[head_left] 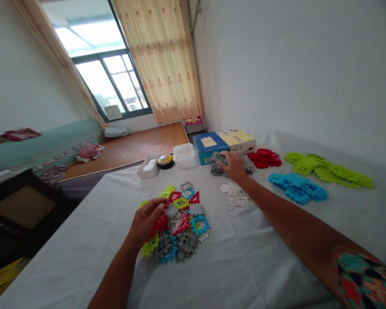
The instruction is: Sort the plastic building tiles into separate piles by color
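Note:
At the edge of a mixed pile of toothed plastic building pieces (188,240) is my left hand (146,219). Its thumb and fingers are slightly apart over red and grey pieces, and part of the fingers is hidden from view. The pile mixes red, blue, lime, grey and white pieces. Farther off, my right hand (234,166) grips a grey toothed building piece (216,156) between thumb and fingers. It is just above a stack of grey pieces (217,170). Nearer to me than that stack lie white lattice pieces (236,193).
Red (265,158), blue (297,187) and lime pieces (328,168) lie sorted on the right. Along the back stand a blue box (209,143), a yellow-white box (238,139), a clear container (185,156), a round black-yellow tin (165,161) and a white box (147,171).

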`<state>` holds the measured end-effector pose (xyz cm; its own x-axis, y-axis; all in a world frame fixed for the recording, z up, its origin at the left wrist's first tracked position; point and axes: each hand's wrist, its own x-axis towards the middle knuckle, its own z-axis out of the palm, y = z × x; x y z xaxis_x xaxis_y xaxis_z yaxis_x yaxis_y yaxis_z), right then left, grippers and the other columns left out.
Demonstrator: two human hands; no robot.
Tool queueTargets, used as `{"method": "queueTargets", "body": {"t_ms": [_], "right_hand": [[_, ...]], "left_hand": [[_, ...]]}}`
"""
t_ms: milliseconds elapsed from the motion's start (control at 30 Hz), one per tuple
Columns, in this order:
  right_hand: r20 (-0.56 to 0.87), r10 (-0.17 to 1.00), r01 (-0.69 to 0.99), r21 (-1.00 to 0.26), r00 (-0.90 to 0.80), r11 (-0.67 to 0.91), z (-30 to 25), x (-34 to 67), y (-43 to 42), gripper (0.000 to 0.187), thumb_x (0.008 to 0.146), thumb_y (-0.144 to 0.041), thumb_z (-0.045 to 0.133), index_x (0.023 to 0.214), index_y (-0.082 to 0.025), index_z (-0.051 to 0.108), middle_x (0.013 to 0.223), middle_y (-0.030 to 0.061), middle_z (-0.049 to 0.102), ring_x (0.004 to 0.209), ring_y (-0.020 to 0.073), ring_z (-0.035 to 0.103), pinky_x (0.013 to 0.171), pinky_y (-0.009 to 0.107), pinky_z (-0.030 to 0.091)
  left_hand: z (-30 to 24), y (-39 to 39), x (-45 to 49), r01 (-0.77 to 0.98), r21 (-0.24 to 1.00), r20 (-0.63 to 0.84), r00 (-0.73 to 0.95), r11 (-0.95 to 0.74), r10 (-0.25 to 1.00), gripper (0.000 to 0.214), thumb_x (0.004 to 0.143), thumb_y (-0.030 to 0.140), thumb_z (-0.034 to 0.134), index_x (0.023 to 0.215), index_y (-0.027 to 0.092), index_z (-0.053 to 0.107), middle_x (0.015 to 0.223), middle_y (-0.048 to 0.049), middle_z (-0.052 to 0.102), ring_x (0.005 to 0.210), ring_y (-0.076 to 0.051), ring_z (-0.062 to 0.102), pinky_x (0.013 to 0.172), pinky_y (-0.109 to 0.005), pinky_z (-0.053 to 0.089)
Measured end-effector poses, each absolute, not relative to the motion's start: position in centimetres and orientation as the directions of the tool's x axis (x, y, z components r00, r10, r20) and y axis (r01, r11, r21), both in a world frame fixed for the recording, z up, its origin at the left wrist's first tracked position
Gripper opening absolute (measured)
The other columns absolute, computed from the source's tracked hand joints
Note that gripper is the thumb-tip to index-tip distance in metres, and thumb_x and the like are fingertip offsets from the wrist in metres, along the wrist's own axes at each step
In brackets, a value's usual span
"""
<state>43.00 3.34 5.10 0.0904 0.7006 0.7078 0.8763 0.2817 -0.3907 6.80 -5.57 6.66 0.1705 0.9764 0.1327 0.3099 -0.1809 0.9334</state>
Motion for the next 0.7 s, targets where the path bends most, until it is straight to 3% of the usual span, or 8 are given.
{"method": "queueTargets", "body": {"t_ms": [133,233,333,433,567,700], "right_hand": [[0.573,0.764,0.911,-0.41,0.296,-0.045,3.8,48.4,4.9,0.038,0.089,-0.046,0.055,0.114,-0.019,0.065,0.116,0.0152,0.067,0.113,0.0336,0.052,0.087,0.047,0.044],[0.537,0.783,0.917,-0.385,0.315,-0.105,3.2,49.2,4.9,0.04,0.09,-0.048,0.052,0.114,-0.018,0.066,0.118,0.0161,0.066,0.115,0.0355,0.05,0.086,0.049,0.044],[0.647,0.742,0.939,-0.336,0.176,0.071,3.5,47.1,4.6,0.04,0.092,-0.044,0.05,0.116,-0.015,0.065,0.129,0.0161,0.061,0.12,0.0347,0.047,0.094,0.049,0.039],[0.687,0.719,0.882,-0.274,-0.099,0.383,4.0,42.3,3.0,0.035,0.094,-0.038,0.049,0.116,-0.017,0.065,0.126,0.0132,0.064,0.118,0.0303,0.05,0.097,0.045,0.038],[0.581,0.65,0.655,-0.246,-0.49,0.715,3.8,35.6,-1.2,0.024,0.093,-0.036,0.054,0.105,-0.022,0.069,0.111,0.0075,0.071,0.111,0.025,0.056,0.094,0.04,0.039],[0.454,0.631,0.558,-0.302,-0.629,0.773,3.3,33.6,-3.4,0.022,0.093,-0.037,0.056,0.103,-0.023,0.07,0.104,0.0071,0.073,0.105,0.024,0.059,0.09,0.038,0.041]], "left_hand": [[6.5,-5.5,6.9,0.341,0.914,0.176,0.16,-0.222,0.971,0.037,0.078,0.051,0.068,0.096,0.019,0.072,0.09,-0.007,0.074,0.085,-0.021,0.068,0.076,-0.032,0.056],[5.9,-5.2,6.9,0.389,0.87,0.239,0.205,-0.303,0.949,0.034,0.079,0.048,0.067,0.093,0.018,0.073,0.089,-0.0064,0.074,0.083,-0.02,0.068,0.076,-0.031,0.055],[5.4,-4.9,6.5,0.443,0.82,0.281,0.242,-0.363,0.929,0.031,0.082,0.046,0.064,0.093,0.018,0.074,0.091,-0.006,0.074,0.086,-0.02,0.067,0.08,-0.032,0.054],[5.4,-5.0,6.2,0.458,0.779,0.282,0.352,-0.427,0.892,0.029,0.083,0.043,0.064,0.095,0.018,0.074,0.098,-0.0073,0.073,0.09,-0.02,0.067,0.08,-0.031,0.054],[6.1,-5.9,6.7,0.431,0.718,0.178,0.646,-0.547,0.742,0.033,0.077,0.04,0.073,0.103,0.019,0.073,0.104,-0.0081,0.072,0.097,-0.021,0.066,0.09,-0.035,0.052],[5.8,-6.1,7.3,0.423,0.688,0.124,0.732,-0.589,0.67,0.039,0.077,0.037,0.075,0.113,0.022,0.07,0.11,-0.0077,0.07,0.103,-0.02,0.064,0.093,-0.036,0.05]]}}
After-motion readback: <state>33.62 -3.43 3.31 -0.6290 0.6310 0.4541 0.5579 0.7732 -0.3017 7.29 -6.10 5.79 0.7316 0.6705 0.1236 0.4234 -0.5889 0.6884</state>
